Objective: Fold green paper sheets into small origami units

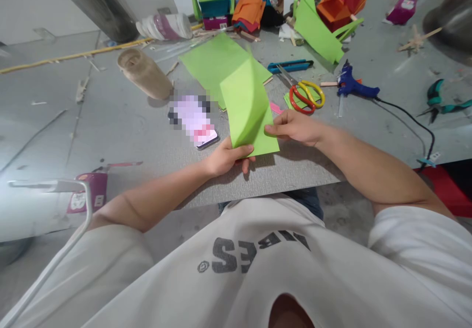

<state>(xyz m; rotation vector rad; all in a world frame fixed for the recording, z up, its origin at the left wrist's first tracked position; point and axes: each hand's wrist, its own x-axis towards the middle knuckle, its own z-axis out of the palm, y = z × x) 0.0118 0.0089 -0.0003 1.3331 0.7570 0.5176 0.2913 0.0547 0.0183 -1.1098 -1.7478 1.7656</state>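
Note:
A bright green sheet of paper (241, 102) curves upward between my hands above the near part of the table. At its lower left edge my left hand (230, 158) grips it, thumb on top and fingers underneath. My right hand (293, 126) pinches the sheet's right edge between thumb and fingers. Behind it a larger green sheet (206, 57) lies flat on the table. A phone (195, 121) with a lit, blurred screen rests left of my hands. Scissors (304, 94) with red and yellow handles lie just beyond my right hand, on small green pieces.
A blue utility knife (290, 66), a blue glue gun (354, 84) with its cord and teal pliers (442, 102) lie to the right. A beige cylinder (143, 72) and a white bottle (165, 26) lie at left. Orange and green paper models (335, 11) line the back.

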